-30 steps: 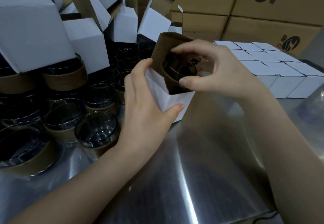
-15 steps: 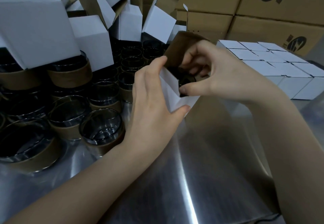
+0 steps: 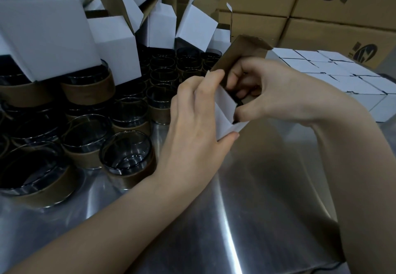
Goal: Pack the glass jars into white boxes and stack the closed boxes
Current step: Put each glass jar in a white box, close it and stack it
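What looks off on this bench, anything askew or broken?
No breakage or spill visible. Only oddity: open white boxes lean tilted on the jars at left, flaps gaping, unlike the neat closed boxes at right.

Packing warehouse: stacked brown cartons [image 3: 334, 31] behind a steel table [image 3: 246, 220].

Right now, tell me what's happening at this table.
A person is packing. The left hand grips a white box by its side while the right hand has fingers curled into its open top, lid flap up. Unpacked glass jars stand to the left; closed boxes sit in rows to the right.
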### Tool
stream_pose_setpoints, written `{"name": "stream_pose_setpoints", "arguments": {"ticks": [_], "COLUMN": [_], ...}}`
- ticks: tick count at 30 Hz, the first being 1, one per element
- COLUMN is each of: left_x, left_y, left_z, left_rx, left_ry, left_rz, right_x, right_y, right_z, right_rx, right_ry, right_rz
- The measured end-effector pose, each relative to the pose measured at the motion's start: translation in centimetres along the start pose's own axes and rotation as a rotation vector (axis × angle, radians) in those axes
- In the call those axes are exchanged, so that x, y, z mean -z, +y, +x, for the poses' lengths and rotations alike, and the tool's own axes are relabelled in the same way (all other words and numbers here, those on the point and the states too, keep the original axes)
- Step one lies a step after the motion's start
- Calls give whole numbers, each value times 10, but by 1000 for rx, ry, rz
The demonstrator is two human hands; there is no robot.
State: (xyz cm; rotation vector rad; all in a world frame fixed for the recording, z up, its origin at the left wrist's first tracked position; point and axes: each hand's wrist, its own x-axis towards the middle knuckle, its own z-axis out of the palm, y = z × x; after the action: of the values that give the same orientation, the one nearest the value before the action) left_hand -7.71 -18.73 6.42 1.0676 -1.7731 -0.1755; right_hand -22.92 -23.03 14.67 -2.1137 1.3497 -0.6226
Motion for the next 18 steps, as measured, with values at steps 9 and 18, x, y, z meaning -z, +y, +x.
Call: {"name": "stream_pose_setpoints", "arguments": {"ticks": [9, 18], "left_x": [1, 0], "left_y": [2, 0], "left_z": [1, 1], "left_rx": [-11, 14], "left_ry": [-34, -42], "left_rz": [11, 0], "right_x": [-1, 1], "right_y": [-3, 1], "right_z": [2, 4], "right_rx": [-48, -61], "right_ry": [-54, -72], "right_rz": [2, 37]}}
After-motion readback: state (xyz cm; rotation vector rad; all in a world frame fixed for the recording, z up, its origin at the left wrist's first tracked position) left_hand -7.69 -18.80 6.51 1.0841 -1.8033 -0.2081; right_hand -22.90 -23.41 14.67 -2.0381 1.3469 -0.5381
